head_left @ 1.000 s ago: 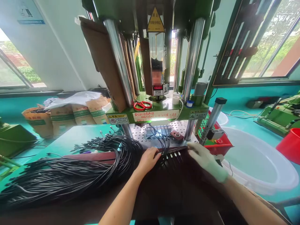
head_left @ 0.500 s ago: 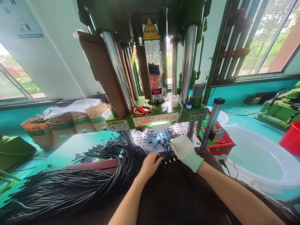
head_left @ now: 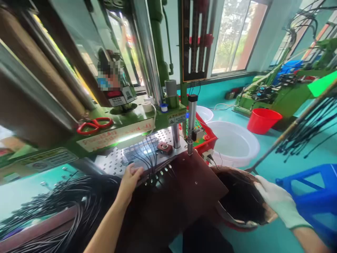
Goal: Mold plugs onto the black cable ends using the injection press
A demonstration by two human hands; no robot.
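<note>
- Resting near the front edge of the perforated plate [head_left: 109, 161], our bare left hand [head_left: 131, 179] is loosely curled just beside the black cables [head_left: 150, 158]; we cannot tell whether its fingers grip anything.
- Those cables run from the silver mould [head_left: 142, 150] over the plate's front edge, shiny ends hanging by the brown table [head_left: 189, 191]. We think a careless brush of the left fingers could drag them out of line.
- Our gloved right hand [head_left: 273, 197] is well apart, at the rim of the lined basket [head_left: 270, 213]. Its fingertips are too unclear for us to say whether they hold something; a hard pull on the loose lining might crumple or tear it.
- With our hands so far apart, we could lose track of the left one; were it to stray under the green press [head_left: 176, 118], a lowering beam could pinch it.
- Red-handled scissors [head_left: 92, 125] lie on the press ledge, where we judge that vibration might shift them.
- The cable bundle [head_left: 81, 196] sprawls near our left forearm and could snag it.
</note>
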